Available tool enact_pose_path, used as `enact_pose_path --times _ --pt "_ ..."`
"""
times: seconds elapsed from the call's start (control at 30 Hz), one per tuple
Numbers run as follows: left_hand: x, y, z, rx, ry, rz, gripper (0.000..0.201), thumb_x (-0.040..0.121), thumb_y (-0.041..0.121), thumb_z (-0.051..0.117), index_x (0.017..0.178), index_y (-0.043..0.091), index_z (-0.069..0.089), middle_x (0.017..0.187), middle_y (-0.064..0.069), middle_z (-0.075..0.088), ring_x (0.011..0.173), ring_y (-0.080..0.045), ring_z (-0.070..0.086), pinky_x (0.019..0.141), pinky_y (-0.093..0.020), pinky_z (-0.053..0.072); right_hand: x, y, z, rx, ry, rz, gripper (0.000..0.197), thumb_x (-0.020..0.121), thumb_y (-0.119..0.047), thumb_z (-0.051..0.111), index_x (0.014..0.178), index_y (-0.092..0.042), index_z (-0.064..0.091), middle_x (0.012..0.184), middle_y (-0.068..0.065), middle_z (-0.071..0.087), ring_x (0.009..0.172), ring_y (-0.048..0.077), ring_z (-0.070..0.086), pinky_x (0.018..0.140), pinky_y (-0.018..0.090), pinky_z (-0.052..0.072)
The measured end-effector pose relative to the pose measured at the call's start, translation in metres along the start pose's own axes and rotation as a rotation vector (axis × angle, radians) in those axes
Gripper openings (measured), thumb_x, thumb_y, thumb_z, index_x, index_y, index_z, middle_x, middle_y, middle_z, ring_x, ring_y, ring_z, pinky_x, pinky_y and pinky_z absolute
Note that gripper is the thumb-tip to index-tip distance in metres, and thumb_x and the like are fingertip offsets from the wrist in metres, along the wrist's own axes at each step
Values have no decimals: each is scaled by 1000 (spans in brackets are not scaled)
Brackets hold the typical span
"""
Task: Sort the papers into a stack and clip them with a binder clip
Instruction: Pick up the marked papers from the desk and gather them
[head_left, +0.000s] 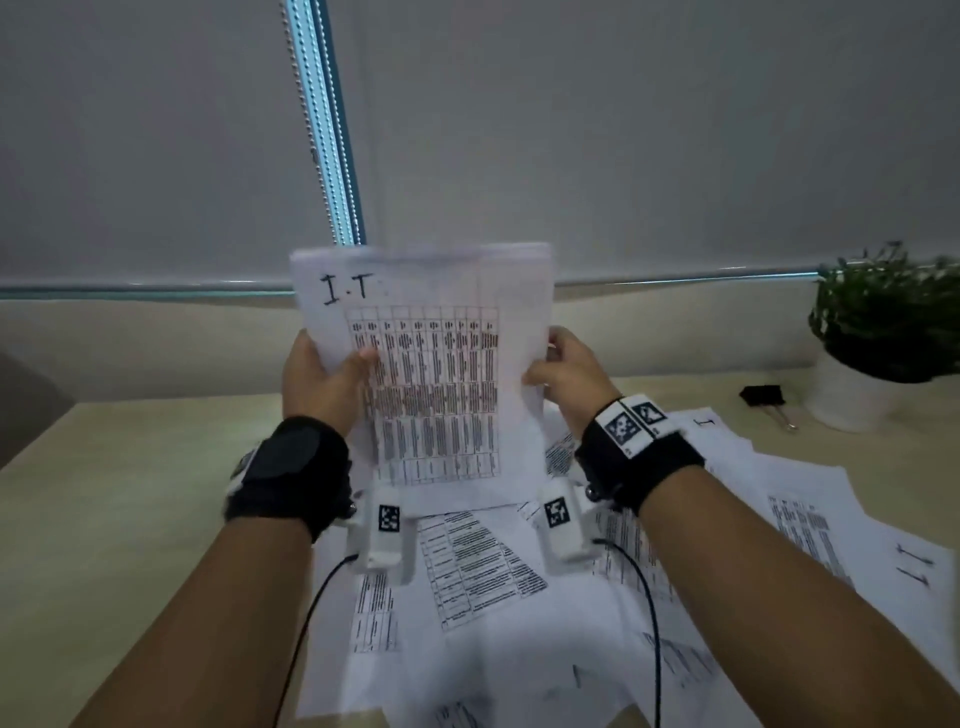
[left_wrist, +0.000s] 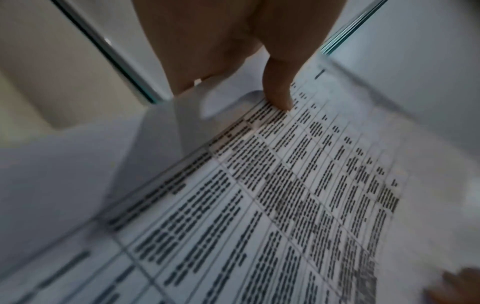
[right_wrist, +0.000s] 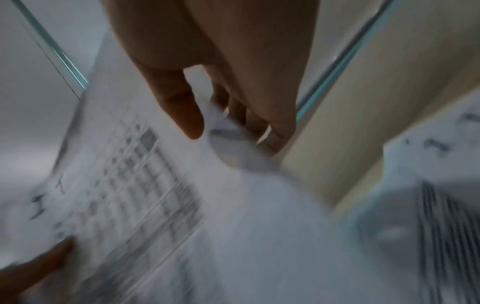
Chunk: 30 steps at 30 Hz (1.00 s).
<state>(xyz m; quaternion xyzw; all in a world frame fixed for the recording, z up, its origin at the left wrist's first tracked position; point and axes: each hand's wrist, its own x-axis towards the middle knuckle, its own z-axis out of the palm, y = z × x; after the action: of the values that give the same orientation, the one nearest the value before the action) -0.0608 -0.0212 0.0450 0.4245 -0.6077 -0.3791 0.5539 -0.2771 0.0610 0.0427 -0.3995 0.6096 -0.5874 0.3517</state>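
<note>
A stack of printed papers (head_left: 431, 374), its top sheet marked "I.T" over a table of text, stands upright above the desk. My left hand (head_left: 324, 374) grips its left edge, thumb on the front (left_wrist: 278, 96), fingers behind. My right hand (head_left: 563, 371) pinches the right edge, thumb in front (right_wrist: 182, 115), fingers curled behind. The stack's printed face (left_wrist: 285, 185) fills the left wrist view, and the stack (right_wrist: 130, 185) is blurred in the right wrist view. A black binder clip (head_left: 762, 396) lies on the desk at the right, apart from both hands.
Several loose printed sheets (head_left: 519, 597) lie scattered over the wooden desk (head_left: 104, 493) below and to the right of my hands. A potted plant in a white pot (head_left: 878, 343) stands at the far right, by the clip. A window blind with a bead chain (head_left: 311, 130) hangs behind.
</note>
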Motion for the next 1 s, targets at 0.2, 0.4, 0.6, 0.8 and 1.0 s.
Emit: enact_pose_path --times 0.2,0.4,0.6,0.8,1.0 --pt "39 31 -35 134 61 78 38 89 14 64 124 5 54 115 -6 62 105 -22 59 88 -27 43 44 31 -111 -1145 -81 298 69 77 -30 68 135 -32 33 131 -1 51 114 26 54 99 37 44" --pt "51 17 -56 165 84 65 41 88 12 65 126 3 54 111 -1 59 104 -18 58 90 -25 41 20 52 -130 -1454 -261 455 81 77 -45 70 143 -21 32 148 6 34 133 28 38 109 39 33" --pt "58 7 -60 177 111 51 43 82 18 72 123 7 60 114 -9 64 98 -17 60 87 -26 43 36 57 -137 -1375 -82 373 22 73 -29 76 83 -23 57 105 1 60 95 20 56 84 29 47" --pt "55 8 -60 106 162 -1 42 80 18 74 120 13 63 104 -3 65 90 -17 60 84 -28 44 56 56 -127 -1236 -10 388 33 78 -26 74 107 -18 59 113 2 60 103 24 58 87 30 46" --pt "53 5 -65 73 205 -16 42 83 17 70 124 10 61 106 -2 62 94 -17 58 85 -25 40 63 72 -122 -1310 3 429 35 79 -26 70 111 -18 59 125 7 60 105 27 59 90 33 48"
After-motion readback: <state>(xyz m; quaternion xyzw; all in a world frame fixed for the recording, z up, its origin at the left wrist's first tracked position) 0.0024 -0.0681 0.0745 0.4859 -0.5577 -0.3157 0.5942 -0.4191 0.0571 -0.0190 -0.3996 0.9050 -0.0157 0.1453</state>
